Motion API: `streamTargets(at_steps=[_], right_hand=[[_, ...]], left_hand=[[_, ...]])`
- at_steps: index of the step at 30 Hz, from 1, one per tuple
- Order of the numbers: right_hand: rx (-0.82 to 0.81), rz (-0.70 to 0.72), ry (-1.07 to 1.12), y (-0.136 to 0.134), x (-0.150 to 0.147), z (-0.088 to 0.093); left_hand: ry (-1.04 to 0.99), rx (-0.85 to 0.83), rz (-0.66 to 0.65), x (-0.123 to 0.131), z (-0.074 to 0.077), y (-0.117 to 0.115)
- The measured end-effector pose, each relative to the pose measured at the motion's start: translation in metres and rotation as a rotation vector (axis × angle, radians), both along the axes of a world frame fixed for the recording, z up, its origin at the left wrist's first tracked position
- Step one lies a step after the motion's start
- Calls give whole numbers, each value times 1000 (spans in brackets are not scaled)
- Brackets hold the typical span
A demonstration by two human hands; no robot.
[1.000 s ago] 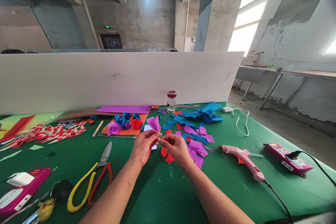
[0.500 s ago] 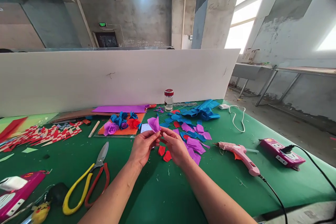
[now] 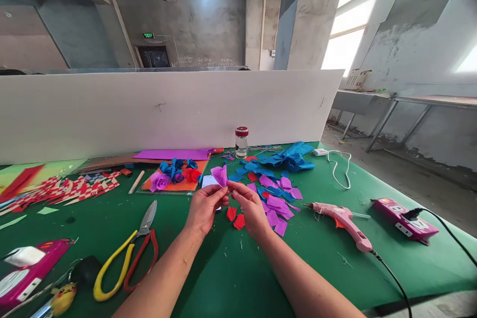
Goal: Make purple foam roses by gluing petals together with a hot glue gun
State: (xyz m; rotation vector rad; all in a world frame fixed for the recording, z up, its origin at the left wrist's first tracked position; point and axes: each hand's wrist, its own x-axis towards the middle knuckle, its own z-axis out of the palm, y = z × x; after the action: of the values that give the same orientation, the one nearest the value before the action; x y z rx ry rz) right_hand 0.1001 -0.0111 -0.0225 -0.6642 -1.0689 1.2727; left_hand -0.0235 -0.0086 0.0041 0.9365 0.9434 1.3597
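A purple crepe paper flower (image 3: 219, 175) stands up between my hands, its petal flared at the top. My left hand (image 3: 204, 207) pinches its base between thumb and forefinger. My right hand (image 3: 249, 204) is closed at the same base from the other side; the fingertips of both hands nearly meet, and the gripped end is hidden. Just beneath lie red paper petals (image 3: 239, 221). Loose purple petals (image 3: 279, 206) spread beyond my right hand, and a phone (image 3: 207, 181) lies partly covered behind my left hand.
Scissors (image 3: 144, 231) lie open at left; a pink glue gun (image 3: 345, 221) at right trails a cord. Finished paper flowers (image 3: 175, 171) rest on an orange sheet. A lidded glass jar (image 3: 241, 143) stands before the white board (image 3: 167, 114). A pink power strip (image 3: 404, 218) sits far right.
The whole view has shifted slightly, so things appear a little further right. Both hands keep their hold on the purple paper flower, with only slight finger movement.
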Motion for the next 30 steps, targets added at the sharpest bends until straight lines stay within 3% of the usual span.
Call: streamTargets(at_steps=[8,18,21,23,26,30], right_hand=[[180,-144,-165,-5,-5,-3],[531,-373,-713,-19,-10,-3],[570,-414,-748,-22,-8,2],[525,-442,-625,-20,-4,5],[251,-449,-318,-9,5,6],[-100,-214,30,6,12,4]], left_hand=[[-21,18,47,-1,-4,2],[-63,-9,93,-2,-6,6],[-102,-26,97,-5,-6,7],[-113,-44,87,-7,-5,8],[-97,-60,4,-9,-4,8],[-71,-27,-127,-9,-2,6]])
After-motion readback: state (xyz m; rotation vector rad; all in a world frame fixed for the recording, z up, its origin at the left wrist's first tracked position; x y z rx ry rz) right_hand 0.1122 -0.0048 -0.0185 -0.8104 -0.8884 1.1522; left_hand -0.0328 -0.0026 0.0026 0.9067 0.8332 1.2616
